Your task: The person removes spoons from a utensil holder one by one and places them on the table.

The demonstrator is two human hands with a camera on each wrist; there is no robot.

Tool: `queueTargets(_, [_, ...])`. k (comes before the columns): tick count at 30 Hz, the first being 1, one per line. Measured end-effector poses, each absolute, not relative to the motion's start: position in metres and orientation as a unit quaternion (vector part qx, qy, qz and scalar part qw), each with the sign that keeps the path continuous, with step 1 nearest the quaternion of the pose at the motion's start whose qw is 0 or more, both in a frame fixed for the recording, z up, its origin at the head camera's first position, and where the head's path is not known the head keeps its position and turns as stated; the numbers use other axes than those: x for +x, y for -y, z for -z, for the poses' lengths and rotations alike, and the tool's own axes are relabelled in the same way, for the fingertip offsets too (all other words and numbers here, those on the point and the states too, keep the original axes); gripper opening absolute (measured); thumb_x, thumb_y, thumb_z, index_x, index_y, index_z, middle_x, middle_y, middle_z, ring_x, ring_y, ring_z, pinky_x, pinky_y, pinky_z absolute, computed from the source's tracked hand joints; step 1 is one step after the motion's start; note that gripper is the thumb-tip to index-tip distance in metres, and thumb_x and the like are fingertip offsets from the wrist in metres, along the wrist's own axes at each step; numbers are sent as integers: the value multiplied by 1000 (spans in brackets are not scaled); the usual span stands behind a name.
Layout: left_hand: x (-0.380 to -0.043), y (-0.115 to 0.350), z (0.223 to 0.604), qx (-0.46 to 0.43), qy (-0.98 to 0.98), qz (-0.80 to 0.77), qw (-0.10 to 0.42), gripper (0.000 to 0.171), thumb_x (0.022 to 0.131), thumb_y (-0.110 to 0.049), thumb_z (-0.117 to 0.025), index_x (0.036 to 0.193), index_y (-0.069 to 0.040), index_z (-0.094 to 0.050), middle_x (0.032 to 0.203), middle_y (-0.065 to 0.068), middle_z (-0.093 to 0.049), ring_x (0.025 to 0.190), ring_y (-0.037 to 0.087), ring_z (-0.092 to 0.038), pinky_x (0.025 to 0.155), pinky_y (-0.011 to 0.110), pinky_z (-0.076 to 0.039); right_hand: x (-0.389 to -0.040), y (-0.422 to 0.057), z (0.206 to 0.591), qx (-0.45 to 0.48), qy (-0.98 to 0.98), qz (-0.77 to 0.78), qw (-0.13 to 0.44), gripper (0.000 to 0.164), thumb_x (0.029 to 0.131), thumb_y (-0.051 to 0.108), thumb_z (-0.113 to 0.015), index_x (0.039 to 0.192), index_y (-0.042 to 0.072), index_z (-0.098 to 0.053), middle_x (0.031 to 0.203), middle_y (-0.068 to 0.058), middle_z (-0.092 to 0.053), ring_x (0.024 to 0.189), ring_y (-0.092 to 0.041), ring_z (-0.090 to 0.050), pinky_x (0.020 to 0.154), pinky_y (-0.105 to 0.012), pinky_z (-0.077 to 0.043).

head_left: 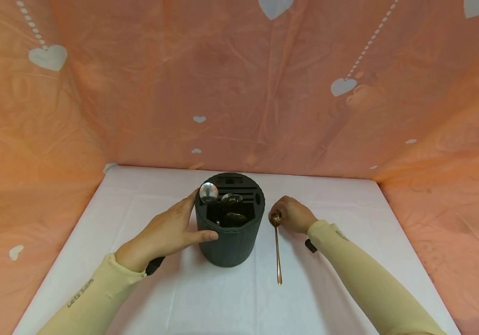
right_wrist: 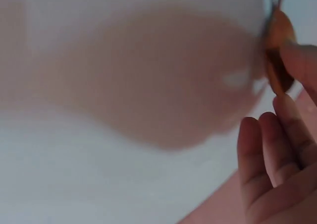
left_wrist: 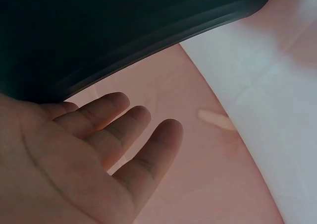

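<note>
A dark green-black ribbed utensil holder (head_left: 228, 246) stands upright on the white surface, with several spoons in its front opening. The bowl of a silver spoon (head_left: 209, 192) rises at its left rim. My left hand (head_left: 168, 232) is spread against the holder's left side, thumb along the front; in the left wrist view the fingers (left_wrist: 166, 140) lie loosely extended below its dark wall. Right of the holder, my right hand (head_left: 293, 215) pinches a gold spoon (head_left: 278, 256) by its bowl, the slim handle pointing toward me. The right wrist view shows thumb and fingertip at the bowl's edge.
White cloth (head_left: 206, 302) covers the table. An orange-pink sheet with pale hearts (head_left: 231, 93) hangs along the back and both sides. The holder's lid has a slotted section (head_left: 235, 190) at the back.
</note>
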State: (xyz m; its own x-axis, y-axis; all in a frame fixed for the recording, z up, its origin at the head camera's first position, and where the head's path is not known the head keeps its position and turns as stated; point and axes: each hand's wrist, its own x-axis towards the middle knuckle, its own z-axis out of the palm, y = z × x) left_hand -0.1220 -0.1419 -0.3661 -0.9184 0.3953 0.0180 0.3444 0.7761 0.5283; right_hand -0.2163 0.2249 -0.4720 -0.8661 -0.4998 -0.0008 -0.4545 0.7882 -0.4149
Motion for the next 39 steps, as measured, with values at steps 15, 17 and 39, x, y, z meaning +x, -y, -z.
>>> queueTargets(15, [-122,144,367,195,-940,-274,52,120,74,-84,-59,162,-21,-8,156,18,-35,136,39,-41,95,62,-41,-192,-250,379,-266,-941,210,6,25,90,7,-74,114,12,-71,132,-9,-57,124,-30,-54,98,-47,-44])
queueTargets(17, [-124,144,366,194,-941,-271,52,120,74,-84,-61,162,-19,-9,156,18,-34,136,39,-41,94,62,-41,-187,-249,367,-277,-938,207,-1,25,91,9,-74,115,12,-71,131,-7,-58,123,-28,-55,96,-45,-44])
queueTargets(39, [-127,142,361,192,-942,-270,58,125,70,-86,-62,162,-20,-8,157,18,-33,136,40,-41,95,63,-40,-161,-174,294,-447,-859,245,-39,27,92,9,-73,119,12,-69,122,4,-63,117,-12,-57,97,-33,-44])
